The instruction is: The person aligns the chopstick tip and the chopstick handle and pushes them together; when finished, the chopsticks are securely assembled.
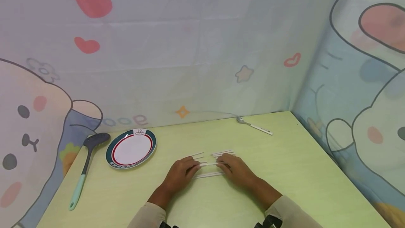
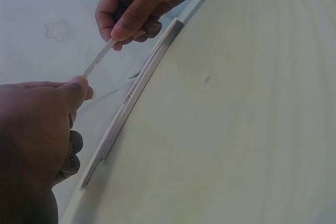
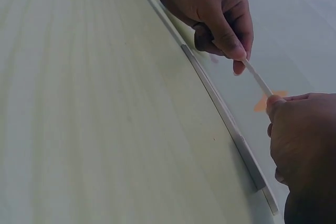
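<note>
A thin white stick [image 1: 209, 164] spans the gap between both hands, just over the table. My left hand [image 1: 180, 175] pinches its left end between thumb and fingers; my right hand [image 1: 236, 170] pinches the other end the same way. Up close in the left wrist view, the stick [image 2: 100, 57] shows a small step midway along its length. On the near side lie pale long sticks [image 1: 208, 175], partly hidden by the hands. Several more white sticks [image 1: 222, 152] lie behind the right hand, and a few stick ends [image 1: 197, 154] show behind the left.
To the left are a white plate [image 1: 133, 149] with a dark green rim and a black ladle [image 1: 90, 152] with a mint-green handle. A small spoon [image 1: 256, 127] with a white handle lies at the back right. Printed cloth [image 1: 196, 45] hangs behind the table [image 1: 300, 171].
</note>
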Demonstrator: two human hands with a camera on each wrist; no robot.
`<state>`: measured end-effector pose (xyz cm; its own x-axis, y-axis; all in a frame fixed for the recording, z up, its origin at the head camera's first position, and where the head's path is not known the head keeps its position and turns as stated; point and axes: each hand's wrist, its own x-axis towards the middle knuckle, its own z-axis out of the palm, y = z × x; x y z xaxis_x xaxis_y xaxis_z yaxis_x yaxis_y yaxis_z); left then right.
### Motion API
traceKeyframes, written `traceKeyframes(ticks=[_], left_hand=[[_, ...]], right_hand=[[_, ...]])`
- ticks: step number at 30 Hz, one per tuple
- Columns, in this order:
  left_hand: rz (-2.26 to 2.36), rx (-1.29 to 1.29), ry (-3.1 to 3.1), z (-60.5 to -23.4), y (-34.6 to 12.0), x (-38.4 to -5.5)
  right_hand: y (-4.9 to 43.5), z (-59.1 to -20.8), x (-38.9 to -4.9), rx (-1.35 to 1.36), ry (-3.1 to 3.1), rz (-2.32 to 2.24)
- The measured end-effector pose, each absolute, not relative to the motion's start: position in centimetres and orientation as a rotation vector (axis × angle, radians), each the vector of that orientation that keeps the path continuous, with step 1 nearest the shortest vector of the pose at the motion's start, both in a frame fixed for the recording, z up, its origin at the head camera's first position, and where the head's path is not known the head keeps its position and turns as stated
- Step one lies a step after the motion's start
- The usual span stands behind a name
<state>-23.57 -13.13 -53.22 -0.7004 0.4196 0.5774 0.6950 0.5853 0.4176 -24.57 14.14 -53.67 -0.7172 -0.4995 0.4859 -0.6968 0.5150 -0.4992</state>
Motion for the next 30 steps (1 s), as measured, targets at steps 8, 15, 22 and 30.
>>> traceKeyframes(ticks=[8, 15, 22, 30], left_hand=[[-0.926, -0.940, -2.292, -53.0, -12.3, -23.2], [-0.874, -0.939, -2.259, -52.5, -11.8, -23.1], [-0.855, -0.873, -2.403, -52.8, -12.5, -23.5], [-0.954, -0.813, -2.475, -53.1, -14.1, -23.5]], right_hand=[[13.5, -53.4, -24.0, 1.039, -2.390, 1.054], [13.3, -53.5, -24.3, 1.062, -2.301, 1.091], [14.6, -53.2, -25.2, 1.004, -2.479, 1.042], [16.2, -52.9, -25.4, 0.853, -2.618, 1.058]])
